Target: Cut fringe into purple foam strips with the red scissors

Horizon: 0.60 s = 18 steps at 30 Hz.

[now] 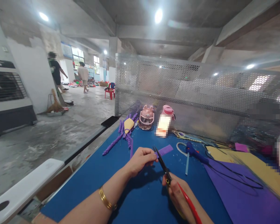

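Note:
My left hand (142, 158) pinches one end of a short purple strip (165, 150) above the blue table (140, 199). The strip looks like crepe paper or felt; I cannot tell which. In my right hand (178, 189) is a pair of scissors (164, 168) with dark blades and red on the handle. Their blades are slightly parted and cross the strip close to my left fingertips. Beyond my left hand lie purple flower sprigs (114, 146) with a yellow wrapped piece (128, 125) on them.
A blue glue gun (196, 153) with its black cord lies right of my hands, beside purple sheets (221, 183) and yellow sheets (245, 158). Pink bottles (146, 117) stand by a perforated metal panel (154, 77). A white stool (30, 183) is at left; two people are farther off.

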{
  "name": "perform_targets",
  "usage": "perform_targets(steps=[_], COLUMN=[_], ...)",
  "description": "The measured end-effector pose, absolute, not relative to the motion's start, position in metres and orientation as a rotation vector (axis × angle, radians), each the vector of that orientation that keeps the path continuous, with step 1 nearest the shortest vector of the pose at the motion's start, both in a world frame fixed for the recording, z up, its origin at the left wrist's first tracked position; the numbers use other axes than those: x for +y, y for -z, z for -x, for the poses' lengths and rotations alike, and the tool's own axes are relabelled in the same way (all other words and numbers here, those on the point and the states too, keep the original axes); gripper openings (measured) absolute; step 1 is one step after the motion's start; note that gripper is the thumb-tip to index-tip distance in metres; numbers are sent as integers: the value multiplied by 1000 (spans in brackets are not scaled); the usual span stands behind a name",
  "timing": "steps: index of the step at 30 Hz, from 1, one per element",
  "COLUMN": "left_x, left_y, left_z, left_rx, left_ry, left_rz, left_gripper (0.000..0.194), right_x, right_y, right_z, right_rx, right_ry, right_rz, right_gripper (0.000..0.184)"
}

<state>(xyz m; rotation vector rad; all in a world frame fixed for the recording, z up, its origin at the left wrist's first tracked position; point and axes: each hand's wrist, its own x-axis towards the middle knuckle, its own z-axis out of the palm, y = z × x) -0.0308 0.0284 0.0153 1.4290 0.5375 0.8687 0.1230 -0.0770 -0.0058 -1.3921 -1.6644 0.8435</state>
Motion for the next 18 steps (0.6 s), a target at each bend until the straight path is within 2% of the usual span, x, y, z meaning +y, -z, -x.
perform_targets(steps=[18], left_x=[29], left_y=[-14], left_z=[29], left_rx=[552], left_ry=[-881], left_rz=[-1413], left_gripper=[24], right_x=[-76], right_y=[6], right_z=[-121], right_rx=[-1716], right_ry=[-761], right_rz=[1434], right_gripper=[62])
